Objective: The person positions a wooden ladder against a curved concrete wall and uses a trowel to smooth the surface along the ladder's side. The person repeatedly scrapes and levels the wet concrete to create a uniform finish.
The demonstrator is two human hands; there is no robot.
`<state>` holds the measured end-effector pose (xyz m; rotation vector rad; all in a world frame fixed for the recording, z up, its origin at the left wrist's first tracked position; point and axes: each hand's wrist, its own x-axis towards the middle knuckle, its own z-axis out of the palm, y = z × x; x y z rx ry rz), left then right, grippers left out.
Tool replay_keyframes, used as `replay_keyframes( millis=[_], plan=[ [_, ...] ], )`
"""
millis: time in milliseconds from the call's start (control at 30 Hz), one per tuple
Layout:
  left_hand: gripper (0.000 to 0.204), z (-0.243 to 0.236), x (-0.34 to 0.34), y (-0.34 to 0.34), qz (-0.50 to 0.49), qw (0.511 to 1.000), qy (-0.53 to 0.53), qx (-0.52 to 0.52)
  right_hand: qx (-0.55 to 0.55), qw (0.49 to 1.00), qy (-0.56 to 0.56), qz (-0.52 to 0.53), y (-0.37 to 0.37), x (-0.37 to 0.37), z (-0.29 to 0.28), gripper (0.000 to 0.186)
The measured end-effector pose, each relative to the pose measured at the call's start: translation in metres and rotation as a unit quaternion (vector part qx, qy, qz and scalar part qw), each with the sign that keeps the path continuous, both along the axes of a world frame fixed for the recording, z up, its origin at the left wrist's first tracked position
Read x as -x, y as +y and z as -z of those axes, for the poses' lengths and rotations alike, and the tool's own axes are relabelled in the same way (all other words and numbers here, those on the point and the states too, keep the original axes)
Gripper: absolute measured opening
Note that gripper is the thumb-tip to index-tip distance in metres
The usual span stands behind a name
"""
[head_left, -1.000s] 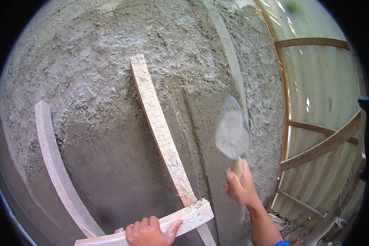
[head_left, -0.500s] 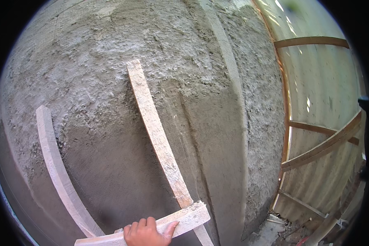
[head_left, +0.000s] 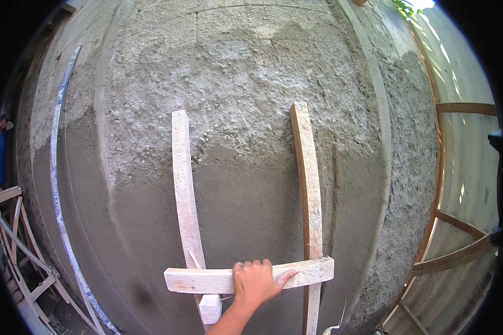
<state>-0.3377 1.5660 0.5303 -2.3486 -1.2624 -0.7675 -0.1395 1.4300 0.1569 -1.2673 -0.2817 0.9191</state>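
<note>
My left hand (head_left: 255, 283) is wrapped over a pale wooden crosspiece (head_left: 207, 281), its thumb lying along the right part. The crosspiece spans two wooden uprights, a left upright (head_left: 183, 178) and a right upright (head_left: 310, 184), like part of a wooden ladder. Both uprights rise in front of a rough cement wall (head_left: 246, 195). Below the crosspiece, a short block end (head_left: 210, 308) juts out beside the left upright. At the lower edge shows a thin curved metal piece (head_left: 334, 328), mostly cut off. My right hand is out of the picture.
A long straight bar in blue-and-white printed wrap (head_left: 56, 167) leans on the wall at the left. Beyond it stands another wooden frame (head_left: 28, 251). Corrugated sheeting (head_left: 469, 167) with wooden battens closes off the right side. The upper wall is coarser than the smooth lower part.
The view has swung left and straightened, bringing the wrapped bar and left-hand wooden frame into sight. My left hand keeps its grip on the crosspiece; more of my forearm shows.
</note>
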Motion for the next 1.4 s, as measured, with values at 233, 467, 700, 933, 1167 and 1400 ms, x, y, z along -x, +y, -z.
replay_keyframes(
  millis=[233,467,700,933,1167,1400],
  plan=[
    [0.081,-0.004,0.014,-0.004,0.008,1.0,-0.012,0.018,-0.003,0.997,-0.05,0.051,0.013,0.025,0.06,0.035],
    [0.076,0.002,0.021,0.005,-0.003,1.0,-0.02,-0.022,0.104,0.971,-0.214,0.035,-0.008,0.055,0.015,0.036],
    [0.068,0.01,0.011,0.005,-0.014,0.998,-0.039,-0.055,0.075,0.974,-0.207,0.043,-0.094,0.033,-0.067,0.048],
    [0.068,0.012,0.011,0.006,-0.019,0.996,-0.028,-0.087,0.252,0.863,-0.431,0.078,-0.125,0.018,-0.105,0.042],
    [0.076,-0.021,0.012,0.013,-0.01,0.988,0.097,0.12,-0.099,0.838,-0.513,0.157,-0.039,-0.03,-0.2,0.036],
    [0.079,-0.029,0.005,0.013,-0.014,0.982,0.145,0.12,-0.287,0.853,-0.412,0.143,0.09,-0.038,-0.297,0.03]
  ],
)
